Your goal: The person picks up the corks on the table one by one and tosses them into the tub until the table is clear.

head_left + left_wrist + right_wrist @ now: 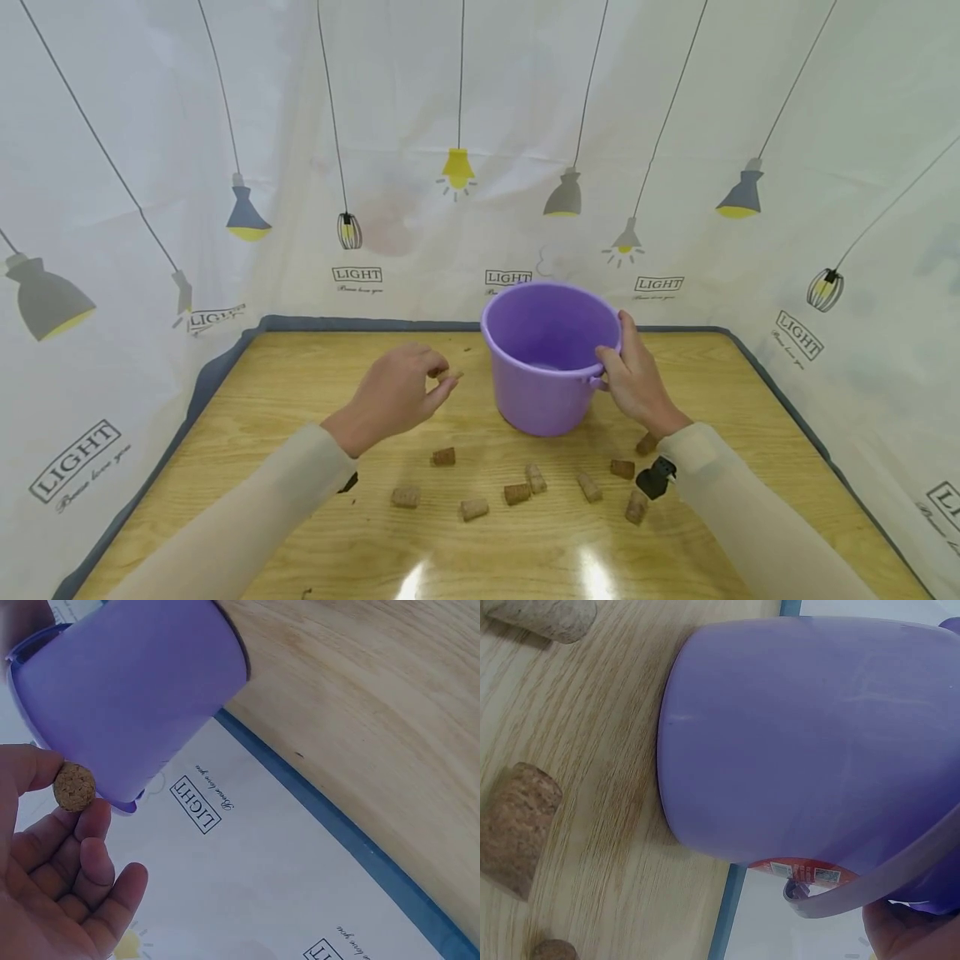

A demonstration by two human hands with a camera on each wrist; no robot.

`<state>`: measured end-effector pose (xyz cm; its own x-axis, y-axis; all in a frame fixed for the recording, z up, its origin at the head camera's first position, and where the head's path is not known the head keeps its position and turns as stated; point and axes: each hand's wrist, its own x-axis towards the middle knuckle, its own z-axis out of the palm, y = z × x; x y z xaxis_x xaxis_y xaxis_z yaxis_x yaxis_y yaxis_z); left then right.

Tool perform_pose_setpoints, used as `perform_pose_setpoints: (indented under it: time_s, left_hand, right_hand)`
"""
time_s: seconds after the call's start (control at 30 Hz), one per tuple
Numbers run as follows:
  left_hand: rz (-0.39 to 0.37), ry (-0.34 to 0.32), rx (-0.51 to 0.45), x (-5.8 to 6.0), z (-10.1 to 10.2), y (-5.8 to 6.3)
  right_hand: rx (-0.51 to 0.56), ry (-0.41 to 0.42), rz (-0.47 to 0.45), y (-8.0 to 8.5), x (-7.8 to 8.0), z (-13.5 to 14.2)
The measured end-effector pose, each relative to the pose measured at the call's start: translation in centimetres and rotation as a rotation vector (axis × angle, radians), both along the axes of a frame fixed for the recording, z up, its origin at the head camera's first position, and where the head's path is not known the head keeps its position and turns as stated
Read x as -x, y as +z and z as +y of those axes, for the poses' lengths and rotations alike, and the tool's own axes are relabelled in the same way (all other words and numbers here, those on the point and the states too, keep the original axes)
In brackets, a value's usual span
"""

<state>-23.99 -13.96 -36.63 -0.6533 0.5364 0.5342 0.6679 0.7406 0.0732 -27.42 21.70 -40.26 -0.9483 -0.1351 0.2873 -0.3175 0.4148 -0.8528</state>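
Note:
In the left wrist view, my left hand [64,874] pinches a cork [75,787] between thumb and fingertips, its round end showing. The head view has this left hand [401,387] raised to the left of a purple bucket [543,402], apart from it. My right hand [637,379] grips the bucket's rim on the right side, thumb at the inner edge. Upright on the table, the bucket shows its open mouth; no cork is visible in the part of the inside that shows. In the right wrist view its handle [870,892] hangs beside the right hand [911,930].
Several loose corks lie on the wooden table [247,433] in front of the bucket, among them a dark cork [444,457] and a pale cork [474,509]. Behind the table hangs a white sheet [420,100] printed with lamps, with a blue border along the table's edge.

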Motion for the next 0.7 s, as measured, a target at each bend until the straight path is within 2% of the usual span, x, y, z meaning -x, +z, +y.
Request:
perform_pose_setpoints:
  time_s: [0.37,0.7]
  left_hand:
    - [0.015,-0.014,-0.033,0.4,0.9,1.4]
    - [0.042,-0.049,-0.025,0.9,1.9,2.4]
  right_hand:
    - [0.001,0.010,0.033,-0.2,0.2,0.1]
    - [-0.004,-0.001,0.002,0.0,0.1,0.1]
